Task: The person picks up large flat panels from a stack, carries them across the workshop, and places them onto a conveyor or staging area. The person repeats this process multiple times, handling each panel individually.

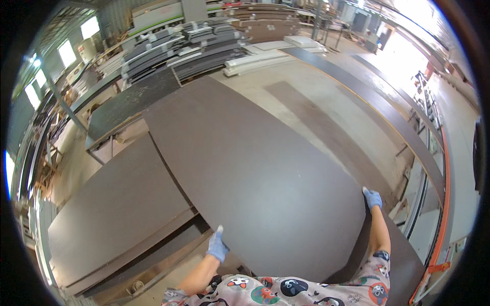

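A large dark brown board (255,168) stretches away from me, lifted at its near end. My left hand (217,246), in a blue glove, grips the board's near left edge. My right hand (372,198), also in a blue glove, holds the board's right corner edge. A second dark brown board (117,209) lies lower on the left, on a stack. A further dark panel (403,265) shows below my right forearm.
A dark green-black panel (127,104) lies on a table at the back left. Stacks of grey and white boards (184,46) fill the far side. A long dark strip (377,102) runs along the right beside a machine rail with an orange edge (443,204). Concrete floor (301,97) lies beyond.
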`<state>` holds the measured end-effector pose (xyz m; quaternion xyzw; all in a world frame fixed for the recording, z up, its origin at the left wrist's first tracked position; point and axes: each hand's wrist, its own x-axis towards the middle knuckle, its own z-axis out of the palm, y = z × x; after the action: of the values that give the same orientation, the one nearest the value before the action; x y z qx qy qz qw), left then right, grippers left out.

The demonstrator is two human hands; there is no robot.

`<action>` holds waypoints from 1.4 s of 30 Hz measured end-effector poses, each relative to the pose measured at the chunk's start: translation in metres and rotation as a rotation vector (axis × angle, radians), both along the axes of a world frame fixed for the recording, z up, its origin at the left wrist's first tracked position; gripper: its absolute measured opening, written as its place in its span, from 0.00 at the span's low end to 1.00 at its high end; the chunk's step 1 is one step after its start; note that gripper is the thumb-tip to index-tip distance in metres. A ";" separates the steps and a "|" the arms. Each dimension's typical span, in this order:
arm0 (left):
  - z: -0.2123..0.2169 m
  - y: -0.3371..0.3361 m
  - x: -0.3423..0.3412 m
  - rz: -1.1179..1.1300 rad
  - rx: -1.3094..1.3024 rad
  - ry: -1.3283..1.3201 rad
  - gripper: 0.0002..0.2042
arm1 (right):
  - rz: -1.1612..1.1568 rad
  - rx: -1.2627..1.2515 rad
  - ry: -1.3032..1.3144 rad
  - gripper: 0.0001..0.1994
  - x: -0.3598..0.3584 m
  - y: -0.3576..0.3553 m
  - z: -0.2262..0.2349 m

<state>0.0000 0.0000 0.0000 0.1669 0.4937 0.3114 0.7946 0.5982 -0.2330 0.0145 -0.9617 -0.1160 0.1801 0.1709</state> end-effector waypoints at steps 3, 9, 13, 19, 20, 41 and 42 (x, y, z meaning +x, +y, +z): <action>0.001 -0.015 -0.005 0.064 0.063 0.035 0.26 | -0.059 0.039 -0.079 0.34 0.005 0.011 0.036; 0.000 -0.048 -0.076 0.213 0.040 -0.043 0.23 | -0.005 0.037 -0.206 0.36 -0.076 0.045 0.087; 0.013 -0.040 -0.159 0.279 0.133 -0.141 0.22 | 0.077 -0.001 -0.277 0.34 -0.151 0.104 0.117; 0.014 -0.048 -0.312 0.346 0.170 -0.135 0.25 | 0.397 -0.034 -0.262 0.34 -0.290 0.231 0.150; 0.017 -0.050 -0.333 0.366 0.166 -0.148 0.26 | 0.454 0.006 -0.267 0.34 -0.317 0.252 0.155; -0.039 -0.025 -0.564 0.795 -0.024 0.198 0.12 | 1.339 0.357 -0.580 0.36 -0.684 0.476 0.022; -0.042 -0.014 -0.569 0.789 -0.029 0.273 0.13 | 1.339 0.295 -0.522 0.36 -0.684 0.450 0.015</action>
<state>-0.5693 -0.0139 -0.0421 -0.0065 0.6250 0.5601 0.5437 -0.0862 0.2173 0.0297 -0.6634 -0.7387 -0.0066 0.1189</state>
